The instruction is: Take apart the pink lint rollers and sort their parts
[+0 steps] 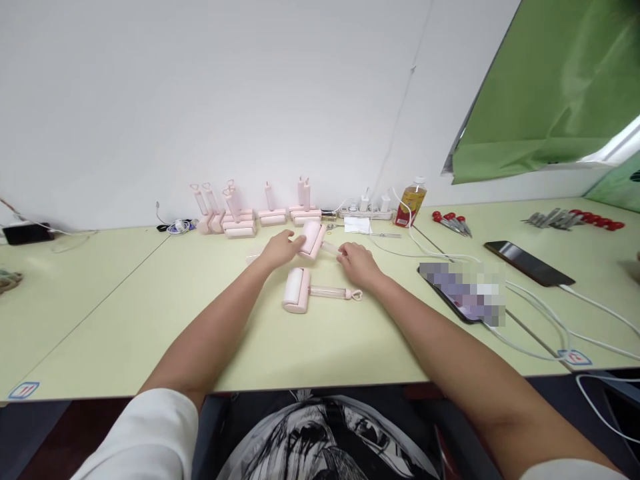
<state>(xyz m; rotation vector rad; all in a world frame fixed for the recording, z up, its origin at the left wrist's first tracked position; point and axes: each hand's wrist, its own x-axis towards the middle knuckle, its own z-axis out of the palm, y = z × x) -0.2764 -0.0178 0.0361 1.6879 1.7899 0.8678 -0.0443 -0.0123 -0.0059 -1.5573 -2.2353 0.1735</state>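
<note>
Left hand [281, 251]: gripped a pink, cylindrical-headed plastic roller [313, 238].
Right hand [360, 265]: held its clear handle [331, 248].
Matching second roller [296, 291]: lay nearby on the pale-green tabletop [200, 353].

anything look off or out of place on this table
Nothing looks visibly spilled or damaged. The white cables trail loosely across the right of the table, which looks untidy. A pink lint roller lies flat mid-table, unlike the handle-up rollers by the wall.

Pink roller [312, 238], aslant, in both hands [361, 265]
</note>
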